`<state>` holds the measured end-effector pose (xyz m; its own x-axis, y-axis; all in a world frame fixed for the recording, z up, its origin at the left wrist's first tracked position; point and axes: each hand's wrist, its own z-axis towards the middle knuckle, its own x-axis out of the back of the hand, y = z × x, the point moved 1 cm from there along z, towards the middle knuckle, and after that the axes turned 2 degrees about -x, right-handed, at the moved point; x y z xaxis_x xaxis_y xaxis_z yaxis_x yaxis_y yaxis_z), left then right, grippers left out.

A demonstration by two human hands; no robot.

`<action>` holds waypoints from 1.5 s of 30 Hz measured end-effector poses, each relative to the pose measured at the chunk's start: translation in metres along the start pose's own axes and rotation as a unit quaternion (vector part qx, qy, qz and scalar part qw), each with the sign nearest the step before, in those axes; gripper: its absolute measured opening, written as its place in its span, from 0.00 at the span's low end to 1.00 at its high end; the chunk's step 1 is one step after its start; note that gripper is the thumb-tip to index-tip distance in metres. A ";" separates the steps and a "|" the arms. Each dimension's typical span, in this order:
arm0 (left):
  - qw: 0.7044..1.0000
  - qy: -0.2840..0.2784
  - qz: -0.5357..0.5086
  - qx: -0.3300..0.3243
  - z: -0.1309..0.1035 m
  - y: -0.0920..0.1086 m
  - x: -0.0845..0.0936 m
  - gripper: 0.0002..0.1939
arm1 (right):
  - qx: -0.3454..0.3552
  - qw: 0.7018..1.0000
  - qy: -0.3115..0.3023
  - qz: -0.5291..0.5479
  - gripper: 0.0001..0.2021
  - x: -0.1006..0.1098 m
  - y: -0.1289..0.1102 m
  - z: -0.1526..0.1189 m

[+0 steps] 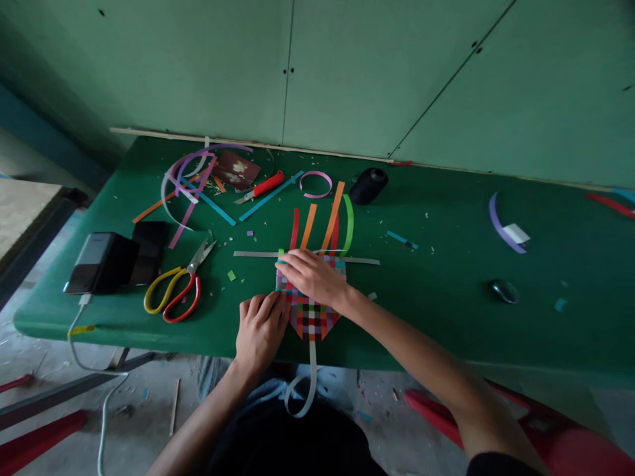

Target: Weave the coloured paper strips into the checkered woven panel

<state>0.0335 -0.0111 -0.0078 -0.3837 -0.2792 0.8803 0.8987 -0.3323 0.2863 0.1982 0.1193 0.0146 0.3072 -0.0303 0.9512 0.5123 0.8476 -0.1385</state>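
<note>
A woven piece of many-coloured flat strips lies near the table's front edge, its lower end cut to a point. Loose orange, red and green strip ends stick out from its far side, and a pale grey strip runs crosswise along that side. Another pale strip hangs from the pointed end over the edge in a loop. My right hand lies over the weave with its fingers stretched towards the upper left corner. Curled fingers of my left hand grip the left side; the thumb is hidden.
Left of the weave lie scissors with yellow and red handles, and a black power bank on a cable. Farther back are a red utility knife, loose strips and a black thread spool. A dark oval object rests right.
</note>
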 end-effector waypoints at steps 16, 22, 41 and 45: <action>0.996 -0.063 0.013 -0.055 -0.007 -0.012 0.017 0.16 | -0.034 0.994 0.018 0.105 0.13 -0.005 -0.012 -0.014; 0.998 -0.047 0.013 -0.042 -0.010 -0.014 0.011 0.18 | -0.058 0.993 0.020 0.101 0.21 -0.005 -0.004 -0.007; 0.994 -0.075 0.017 -0.077 -0.009 -0.017 0.016 0.20 | -0.097 0.993 0.043 0.041 0.23 -0.024 -0.006 -0.001; 0.995 -0.056 0.010 -0.079 -0.011 -0.018 0.014 0.20 | -0.101 0.993 0.039 0.044 0.23 -0.023 -0.008 -0.001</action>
<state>0.0092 -0.0190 -0.0045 -0.3321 -0.1870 0.9245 0.8574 -0.4683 0.2133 0.1884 0.1130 -0.0065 0.4149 -0.0089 0.9098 0.6289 0.7255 -0.2796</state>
